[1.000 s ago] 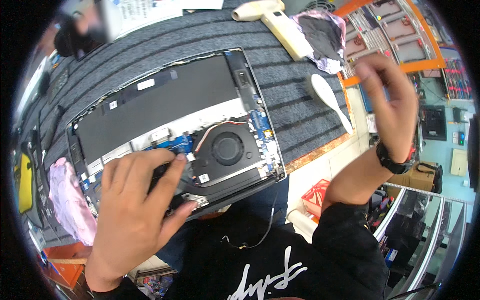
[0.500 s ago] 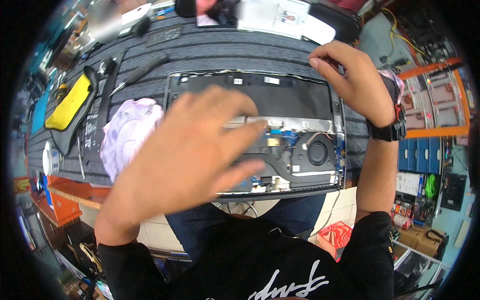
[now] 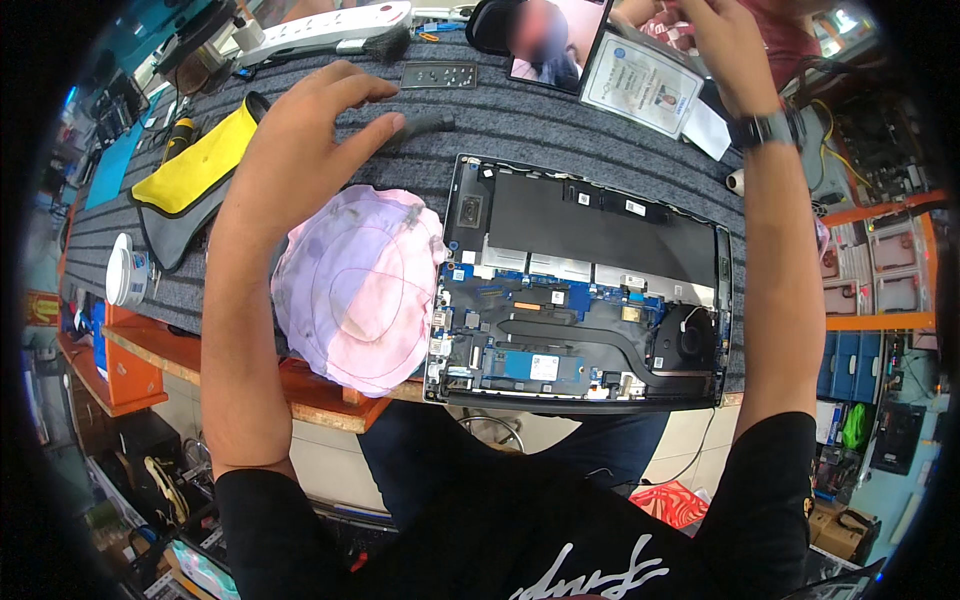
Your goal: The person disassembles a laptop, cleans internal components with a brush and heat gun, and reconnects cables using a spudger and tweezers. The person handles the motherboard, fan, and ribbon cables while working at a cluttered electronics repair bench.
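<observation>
A laptop [image 3: 590, 285] lies with its insides bared at the near edge of a desk [image 3: 530, 130], directly in front of the person at work. Its bottom cover is off; a blue drive [image 3: 535, 367], a dark heat pipe [image 3: 622, 345], a round fan [image 3: 684, 338] and, farther in, what looks like a long black battery [image 3: 600, 222] sit in place. Neither hand is on the machine. Just to its left, along the same edge, lies a pink-and-lilac cloth [image 3: 360, 290]; whether the two touch cannot be told. A white jar [image 3: 124, 272] stands toward the near left corner, a yellow pouch [image 3: 200, 155] beyond it by the left edge.

The left hand [image 3: 325, 125], thumb and fingers apart and apparently empty, hangs over the left half, beside a dark handle [image 3: 432, 123]; contact is unclear. Nearer the far edge is a dark plate [image 3: 438, 75] dotted with small bits, perhaps screws. The right hand [image 3: 728, 50] reaches to the far edge, beside a white card [image 3: 640, 88]; its fingertips run to the picture's top, so its grip cannot be told.

The work appears partway along: opening is done, no part shows as plainly lifted out, and the base has yet to be covered.
</observation>
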The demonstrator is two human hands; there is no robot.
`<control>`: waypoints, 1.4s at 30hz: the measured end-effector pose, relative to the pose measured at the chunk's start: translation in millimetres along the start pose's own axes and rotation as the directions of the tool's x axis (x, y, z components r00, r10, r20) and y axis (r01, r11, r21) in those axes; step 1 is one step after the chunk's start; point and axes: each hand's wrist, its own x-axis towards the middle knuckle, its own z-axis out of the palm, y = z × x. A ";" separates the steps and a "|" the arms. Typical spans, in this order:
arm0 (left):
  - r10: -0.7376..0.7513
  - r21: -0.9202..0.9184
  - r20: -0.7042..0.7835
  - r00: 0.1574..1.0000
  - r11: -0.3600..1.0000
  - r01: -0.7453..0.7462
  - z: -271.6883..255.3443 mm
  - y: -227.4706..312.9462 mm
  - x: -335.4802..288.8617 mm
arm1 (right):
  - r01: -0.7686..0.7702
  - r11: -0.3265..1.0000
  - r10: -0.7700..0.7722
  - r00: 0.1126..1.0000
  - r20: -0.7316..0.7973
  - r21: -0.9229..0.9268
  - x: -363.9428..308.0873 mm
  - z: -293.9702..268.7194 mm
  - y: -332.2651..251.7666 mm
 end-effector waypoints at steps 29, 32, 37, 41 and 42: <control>-0.155 -0.704 -0.032 0.987 0.705 0.088 86.8 -39.5 173.6 | -0.182 0.878 0.110 0.977 0.183 0.442 37.5 37.4 64.0; -0.150 -0.688 -0.100 0.984 0.725 0.040 84.7 -40.7 169.2 | -0.166 0.863 0.132 0.986 0.103 0.477 30.8 40.9 36.2; -0.140 -0.687 -0.049 0.989 0.724 0.068 83.4 -42.2 165.7 | -0.126 0.859 0.088 0.991 0.099 0.496 25.7 41.9 29.9; -0.150 -0.695 -0.017 0.989 0.713 0.096 81.3 -41.5 165.2 | -0.185 0.868 0.133 0.981 0.142 0.462 26.5 38.8 31.0; -0.160 -0.696 -0.005 0.987 0.710 0.111 81.4 -42.1 164.5 | -0.178 0.863 0.114 0.980 0.162 0.472 28.3 38.7 35.0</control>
